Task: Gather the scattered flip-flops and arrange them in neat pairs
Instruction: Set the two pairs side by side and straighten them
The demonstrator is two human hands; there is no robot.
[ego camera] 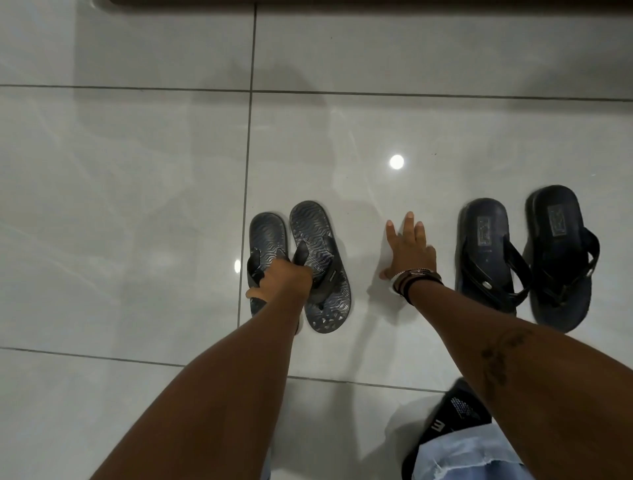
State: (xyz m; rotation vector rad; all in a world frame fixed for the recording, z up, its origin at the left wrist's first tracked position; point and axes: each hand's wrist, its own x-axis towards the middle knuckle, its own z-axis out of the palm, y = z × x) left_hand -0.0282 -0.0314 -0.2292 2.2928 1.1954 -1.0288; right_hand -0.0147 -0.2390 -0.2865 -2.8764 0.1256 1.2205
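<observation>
Two pairs of dark flip-flops lie on the glossy tiled floor [137, 205]. In the middle, a wave-patterned flip-flop [265, 236] lies beside its mate [317, 240], heels pointing away from me. My left hand [281, 279] grips the strap of the left wave-patterned one. To the right lies a plain dark pair, one flip-flop [483, 233] next to the other [556, 240], side by side. My right hand [407, 250], with bracelets at the wrist, rests flat on the floor between the two pairs, fingers spread, holding nothing.
A dark skirting or furniture edge [342, 2] runs along the top of the view. My knee in light torn jeans [472, 455] shows at the bottom right. Ceiling light reflections dot the tiles.
</observation>
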